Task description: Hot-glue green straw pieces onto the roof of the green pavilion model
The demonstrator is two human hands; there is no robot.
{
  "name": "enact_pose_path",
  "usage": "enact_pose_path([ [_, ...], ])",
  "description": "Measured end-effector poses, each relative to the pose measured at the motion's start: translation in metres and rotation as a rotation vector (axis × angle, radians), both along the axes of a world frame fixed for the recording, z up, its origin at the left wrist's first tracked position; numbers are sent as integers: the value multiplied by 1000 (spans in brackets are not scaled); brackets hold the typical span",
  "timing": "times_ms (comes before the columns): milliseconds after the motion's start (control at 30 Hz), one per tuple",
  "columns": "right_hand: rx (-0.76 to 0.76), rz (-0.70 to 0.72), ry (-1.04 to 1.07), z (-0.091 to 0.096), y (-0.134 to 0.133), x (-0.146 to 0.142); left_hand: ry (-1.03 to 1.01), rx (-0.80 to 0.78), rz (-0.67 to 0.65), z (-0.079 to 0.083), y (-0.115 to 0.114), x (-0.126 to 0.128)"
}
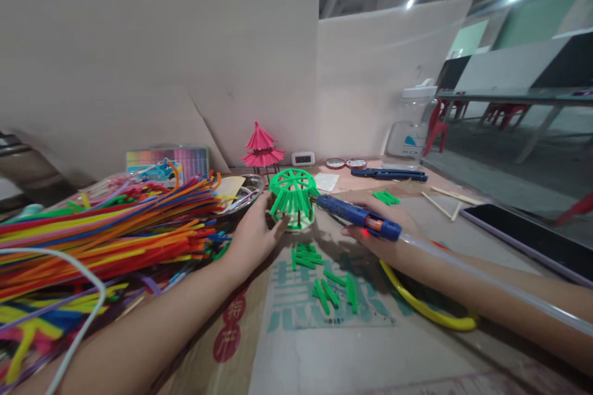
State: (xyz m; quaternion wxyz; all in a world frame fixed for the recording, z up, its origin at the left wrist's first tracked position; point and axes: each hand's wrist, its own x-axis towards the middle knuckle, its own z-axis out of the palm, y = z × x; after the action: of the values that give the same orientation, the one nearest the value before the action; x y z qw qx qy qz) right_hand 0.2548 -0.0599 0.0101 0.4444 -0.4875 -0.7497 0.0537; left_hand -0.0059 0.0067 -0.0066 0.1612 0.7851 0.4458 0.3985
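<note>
A small green pavilion model (293,196) made of pipe-cleaner pieces stands on the cardboard sheet (324,333). My left hand (254,236) holds its left side, thumb and fingers closed on the roof edge. My right hand (377,231) grips a blue glue gun (356,216), its nozzle touching the model's right side. A clear glue stick (486,281) runs back from the gun over my forearm. Several short green pieces (324,281) lie loose in front of the model.
A big heap of coloured pipe cleaners (106,228) fills the left. A pink pavilion model (263,149), small clock (302,158), blue pliers (389,174), clear jug (412,129), wooden sticks (451,197) and a dark tablet (532,237) lie behind and right. A yellow cord (426,308) curls under my right arm.
</note>
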Motion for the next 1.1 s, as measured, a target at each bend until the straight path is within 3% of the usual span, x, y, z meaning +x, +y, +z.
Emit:
enact_pose_path([
  [700, -12, 72, 65, 7, -5, -1, 26, -3, 14, 0, 0, 1],
  [1100, 18, -22, -14, 6, -4, 2, 21, 23, 1, 1, -2, 2],
])
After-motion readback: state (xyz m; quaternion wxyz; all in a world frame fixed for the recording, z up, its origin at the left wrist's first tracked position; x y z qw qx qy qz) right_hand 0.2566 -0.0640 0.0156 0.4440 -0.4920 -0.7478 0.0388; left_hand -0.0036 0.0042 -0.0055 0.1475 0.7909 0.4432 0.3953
